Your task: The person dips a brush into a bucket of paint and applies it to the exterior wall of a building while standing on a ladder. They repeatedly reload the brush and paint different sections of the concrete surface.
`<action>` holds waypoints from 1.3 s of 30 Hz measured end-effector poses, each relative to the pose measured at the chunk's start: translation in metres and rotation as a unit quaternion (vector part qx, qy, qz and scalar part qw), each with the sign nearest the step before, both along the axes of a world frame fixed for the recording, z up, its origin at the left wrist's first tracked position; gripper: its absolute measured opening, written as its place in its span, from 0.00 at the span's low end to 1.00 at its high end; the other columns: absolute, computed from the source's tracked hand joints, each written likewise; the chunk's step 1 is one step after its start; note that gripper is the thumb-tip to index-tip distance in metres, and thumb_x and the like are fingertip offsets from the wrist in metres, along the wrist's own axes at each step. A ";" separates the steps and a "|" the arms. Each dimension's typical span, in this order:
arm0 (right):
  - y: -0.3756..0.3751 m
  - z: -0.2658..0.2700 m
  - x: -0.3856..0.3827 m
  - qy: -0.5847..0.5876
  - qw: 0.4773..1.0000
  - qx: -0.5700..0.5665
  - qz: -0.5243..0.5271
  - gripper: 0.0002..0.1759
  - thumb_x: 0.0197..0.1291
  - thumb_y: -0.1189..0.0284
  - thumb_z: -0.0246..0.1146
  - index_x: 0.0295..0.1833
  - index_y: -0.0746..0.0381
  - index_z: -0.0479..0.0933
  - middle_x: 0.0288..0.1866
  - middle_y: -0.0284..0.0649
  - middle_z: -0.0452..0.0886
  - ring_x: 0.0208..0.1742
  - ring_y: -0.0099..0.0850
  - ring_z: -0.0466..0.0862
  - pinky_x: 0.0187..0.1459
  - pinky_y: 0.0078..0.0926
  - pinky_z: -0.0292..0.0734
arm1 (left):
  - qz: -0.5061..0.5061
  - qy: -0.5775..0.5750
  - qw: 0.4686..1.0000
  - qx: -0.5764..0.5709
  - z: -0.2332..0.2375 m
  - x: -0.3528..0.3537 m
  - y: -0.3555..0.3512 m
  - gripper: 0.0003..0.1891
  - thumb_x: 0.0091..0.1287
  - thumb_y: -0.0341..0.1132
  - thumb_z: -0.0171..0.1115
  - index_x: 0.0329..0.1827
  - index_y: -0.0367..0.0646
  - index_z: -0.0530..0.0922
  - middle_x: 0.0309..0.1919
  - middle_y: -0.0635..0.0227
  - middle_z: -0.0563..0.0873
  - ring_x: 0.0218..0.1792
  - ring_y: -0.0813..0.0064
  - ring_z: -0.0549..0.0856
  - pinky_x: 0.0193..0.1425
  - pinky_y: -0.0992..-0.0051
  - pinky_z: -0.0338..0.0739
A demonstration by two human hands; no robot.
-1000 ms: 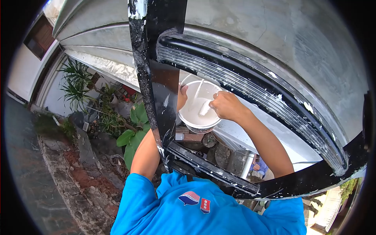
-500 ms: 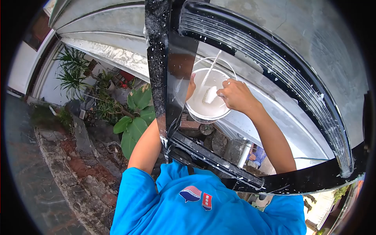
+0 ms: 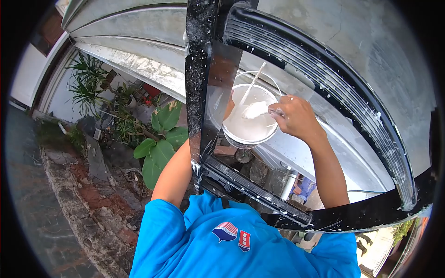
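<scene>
A round bucket [image 3: 245,140] of white paint hangs beyond the black metal frame, its wire handle raised. My right hand [image 3: 296,116] is closed on a white-coated brush [image 3: 256,110], whose head is over the paint inside the bucket. A thin white stick [image 3: 253,83] leans in the bucket, its upper end past the rim. My left hand [image 3: 229,105] is at the bucket's left side, mostly behind the black post; only a small part shows, and its fingers cannot be made out.
A black post [image 3: 198,69] spotted with white stands in front of my left forearm. The curved ribbed frame [image 3: 320,69] arches at the right, with a lower ribbed bar [image 3: 259,190] near my chest. Plants [image 3: 160,148] and a rough stone ledge [image 3: 92,208] lie left.
My right hand has moved slightly right and turned, with the brush lying flatter over the paint. The post and bucket appear a little further right in the view.
</scene>
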State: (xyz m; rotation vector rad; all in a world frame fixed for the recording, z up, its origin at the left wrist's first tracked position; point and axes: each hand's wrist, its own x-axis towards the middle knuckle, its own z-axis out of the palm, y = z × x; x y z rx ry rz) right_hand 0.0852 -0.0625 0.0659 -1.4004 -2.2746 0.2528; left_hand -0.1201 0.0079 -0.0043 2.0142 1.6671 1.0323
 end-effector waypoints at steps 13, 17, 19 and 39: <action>-0.051 -0.005 0.021 0.114 0.969 -0.054 -0.213 0.17 0.59 0.61 0.58 0.40 0.63 0.83 0.29 0.46 0.83 0.26 0.34 0.80 0.33 0.27 0.73 | -0.011 0.046 0.999 0.005 -0.007 -0.005 0.009 0.11 0.66 0.35 0.55 0.35 0.32 0.75 0.26 0.42 0.81 0.30 0.42 0.81 0.33 0.56 0.75; -0.046 -0.006 0.013 0.072 0.970 -0.032 -0.229 0.14 0.58 0.67 0.58 0.37 0.67 0.83 0.30 0.48 0.84 0.20 0.30 0.79 0.28 0.26 0.73 | -0.009 0.049 0.998 0.039 -0.002 -0.004 -0.001 0.12 0.66 0.36 0.55 0.35 0.32 0.75 0.26 0.42 0.81 0.30 0.42 0.82 0.33 0.56 0.75; -0.041 -0.020 0.013 0.117 0.967 -0.023 -0.225 0.15 0.58 0.68 0.56 0.37 0.68 0.83 0.35 0.48 0.85 0.21 0.29 0.79 0.28 0.26 0.74 | -0.013 0.038 0.998 0.055 -0.007 -0.004 0.002 0.12 0.66 0.36 0.55 0.35 0.32 0.75 0.26 0.43 0.81 0.30 0.43 0.82 0.33 0.56 0.75; -0.049 -0.025 -0.002 0.117 0.983 -0.038 -0.139 0.16 0.62 0.72 0.52 0.52 0.65 0.77 0.27 0.47 0.80 0.23 0.34 0.80 0.28 0.31 0.72 | -0.015 0.034 0.999 0.008 -0.012 -0.007 0.012 0.11 0.66 0.35 0.56 0.37 0.33 0.76 0.25 0.42 0.81 0.31 0.42 0.82 0.34 0.56 0.75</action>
